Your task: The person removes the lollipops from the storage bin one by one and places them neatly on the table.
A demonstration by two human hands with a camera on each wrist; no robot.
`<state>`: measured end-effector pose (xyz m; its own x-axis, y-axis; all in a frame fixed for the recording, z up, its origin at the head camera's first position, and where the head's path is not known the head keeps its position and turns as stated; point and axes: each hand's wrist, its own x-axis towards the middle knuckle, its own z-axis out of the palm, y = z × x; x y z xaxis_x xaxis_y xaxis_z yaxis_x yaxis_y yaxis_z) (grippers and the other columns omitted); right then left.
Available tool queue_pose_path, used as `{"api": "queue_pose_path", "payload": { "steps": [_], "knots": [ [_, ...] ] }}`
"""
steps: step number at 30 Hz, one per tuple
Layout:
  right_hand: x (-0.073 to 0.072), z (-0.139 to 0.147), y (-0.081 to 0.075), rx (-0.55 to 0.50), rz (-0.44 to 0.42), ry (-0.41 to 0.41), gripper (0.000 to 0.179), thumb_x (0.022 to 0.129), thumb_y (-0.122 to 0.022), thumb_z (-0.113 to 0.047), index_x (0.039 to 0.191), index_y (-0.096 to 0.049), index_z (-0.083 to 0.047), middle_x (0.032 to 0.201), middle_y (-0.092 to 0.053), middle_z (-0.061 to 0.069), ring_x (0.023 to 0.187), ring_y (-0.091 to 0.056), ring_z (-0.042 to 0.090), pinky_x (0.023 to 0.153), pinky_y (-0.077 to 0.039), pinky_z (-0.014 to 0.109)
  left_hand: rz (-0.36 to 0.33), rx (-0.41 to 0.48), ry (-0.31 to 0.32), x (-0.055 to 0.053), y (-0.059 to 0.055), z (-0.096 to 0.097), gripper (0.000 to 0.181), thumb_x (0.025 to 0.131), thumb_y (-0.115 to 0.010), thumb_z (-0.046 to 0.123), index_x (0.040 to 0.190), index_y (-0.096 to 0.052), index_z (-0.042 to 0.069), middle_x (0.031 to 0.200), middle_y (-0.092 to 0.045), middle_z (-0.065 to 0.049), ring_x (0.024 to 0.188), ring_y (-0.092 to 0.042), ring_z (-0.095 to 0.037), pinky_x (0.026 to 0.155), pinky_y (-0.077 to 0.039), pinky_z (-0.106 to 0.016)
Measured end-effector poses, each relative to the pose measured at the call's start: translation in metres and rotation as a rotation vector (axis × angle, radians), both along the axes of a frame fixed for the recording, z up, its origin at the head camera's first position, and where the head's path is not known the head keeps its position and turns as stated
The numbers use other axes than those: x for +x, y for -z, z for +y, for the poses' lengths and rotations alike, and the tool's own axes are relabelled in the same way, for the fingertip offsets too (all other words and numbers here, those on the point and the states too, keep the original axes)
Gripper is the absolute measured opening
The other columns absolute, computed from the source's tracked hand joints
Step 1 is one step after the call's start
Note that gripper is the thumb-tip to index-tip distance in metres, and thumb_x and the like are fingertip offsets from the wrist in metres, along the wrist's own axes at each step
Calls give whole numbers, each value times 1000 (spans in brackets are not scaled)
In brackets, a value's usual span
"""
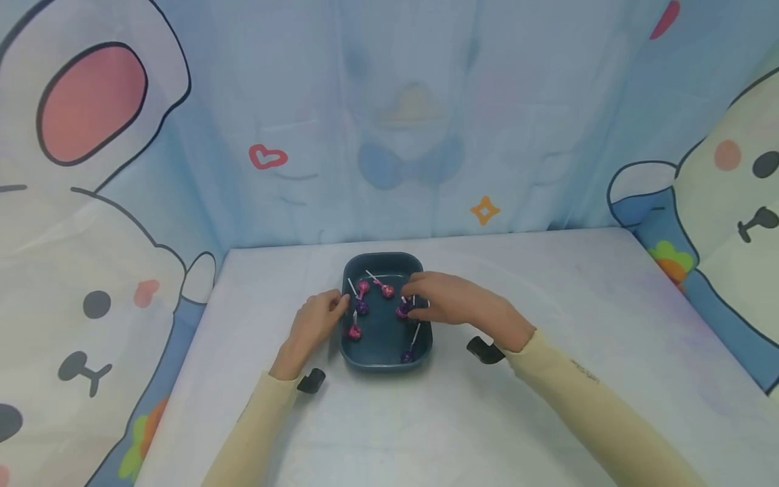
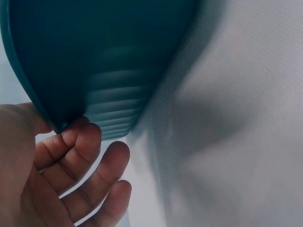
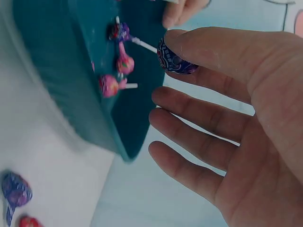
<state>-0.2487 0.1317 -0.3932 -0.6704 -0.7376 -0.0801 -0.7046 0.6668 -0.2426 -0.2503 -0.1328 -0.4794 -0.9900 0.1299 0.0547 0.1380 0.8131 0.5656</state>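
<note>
A dark teal rectangular tray [image 1: 386,367] stands on the white table, holding several lollipops in pink and purple wrappers. My left hand [image 1: 316,318] pinches the tray's left rim; in the left wrist view the thumb is on one side of the wall and curled fingertips [image 2: 90,142] on the other. Over the tray's right side is my right hand [image 1: 453,301]. Its thumb and index finger pinch a purple-wrapped lollipop [image 3: 173,60], with the other fingers spread. Inside the tray, pink lollipops [image 1: 387,291] lie toward the back and left, and a purple lollipop [image 1: 407,356] rests near the front right.
In the right wrist view, a purple lollipop [image 3: 16,190] and a red one [image 3: 29,221] lie on the white surface outside the tray. Behind the white table [image 1: 548,392] hangs a blue curtain [image 1: 535,135] with cartoon figures. Dark wrist cameras [image 1: 485,350] sit below both wrists.
</note>
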Motion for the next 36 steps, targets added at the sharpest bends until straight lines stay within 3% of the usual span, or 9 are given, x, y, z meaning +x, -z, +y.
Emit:
{"api": "queue_pose_path", "payload": {
  "steps": [4,10,20,26,36],
  "knots": [
    [-2,15,0,-2,-5,69,37,84,-65,-28,117,-60,-12,112,-59,3,103,-57,18,87,-46,36,-5,3,-1,0,0,0,30,94,-46,38,75,-54,16,62,-49,1,56,-45,-13,50,-33,-26],
    [-7,39,6,-22,-34,185,35,83,-66,-31,114,-61,-16,108,-59,-2,97,-57,13,85,-48,36,3,5,-2,1,-1,0,30,94,-46,39,75,-54,16,62,-49,1,55,-45,-13,49,-33,-27],
    [-22,71,22,-55,-106,259,25,84,-66,-25,106,-63,-13,101,-60,2,91,-60,19,78,-50,35,7,5,-8,0,0,1,32,94,-45,40,74,-53,17,62,-50,1,55,-45,-13,49,-33,-27],
    [-35,77,35,-1,-94,286,20,84,-66,-23,100,-62,-12,96,-60,4,87,-57,17,78,-49,35,1,3,-13,0,1,0,31,94,-45,40,74,-53,17,62,-49,1,55,-45,-13,49,-33,-26],
    [-50,76,49,124,-126,365,29,82,-67,-25,108,-62,-12,99,-59,4,86,-54,18,78,-47,38,37,8,-2,1,3,0,29,93,-47,37,73,-53,17,60,-48,2,54,-43,-12,48,-31,-26]
  ]
}}
